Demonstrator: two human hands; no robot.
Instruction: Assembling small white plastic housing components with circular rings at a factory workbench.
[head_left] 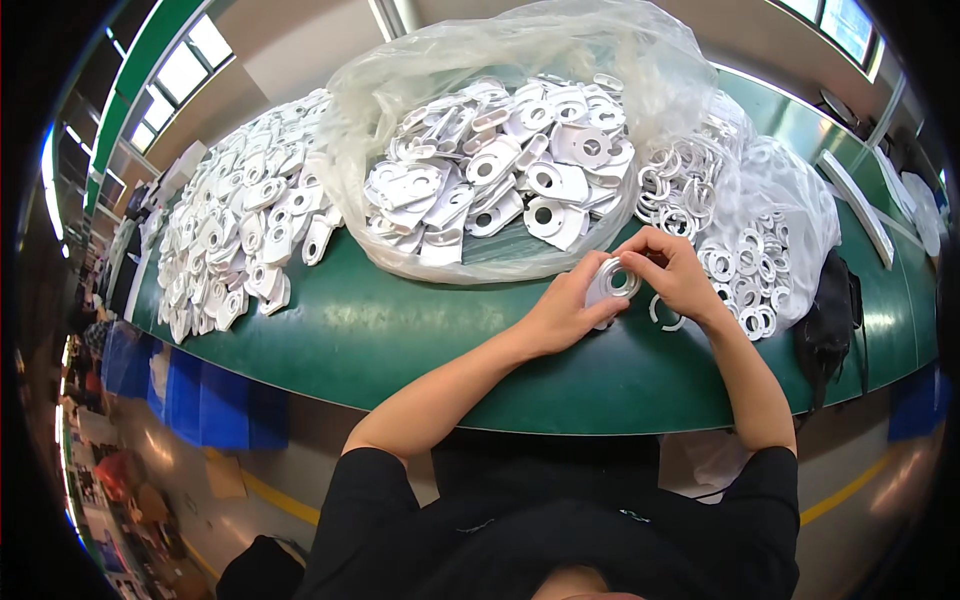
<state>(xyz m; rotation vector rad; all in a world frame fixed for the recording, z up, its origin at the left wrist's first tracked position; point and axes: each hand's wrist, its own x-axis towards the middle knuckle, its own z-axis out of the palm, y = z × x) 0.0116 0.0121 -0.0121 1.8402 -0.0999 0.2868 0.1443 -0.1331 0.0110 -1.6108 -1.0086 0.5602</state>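
- One glossy white, flat, plastic-looking plate [601, 287] with round ringed hole: off centre, toward 3 o'clock.
- Left hand [564, 311] grips plate at its 8 o'clock.
- Right hand [674, 274] at its 2 o'clock, fingers narrow; can't tell if pinching.
- Likely light, stiff, slightly slippery; take by outer edges.
- White C-shaped ring [654, 312] at plate's 4 o'clock.

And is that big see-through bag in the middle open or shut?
Open: the big see-through bag's mouth gapes wide, with the white parts inside plainly showing.
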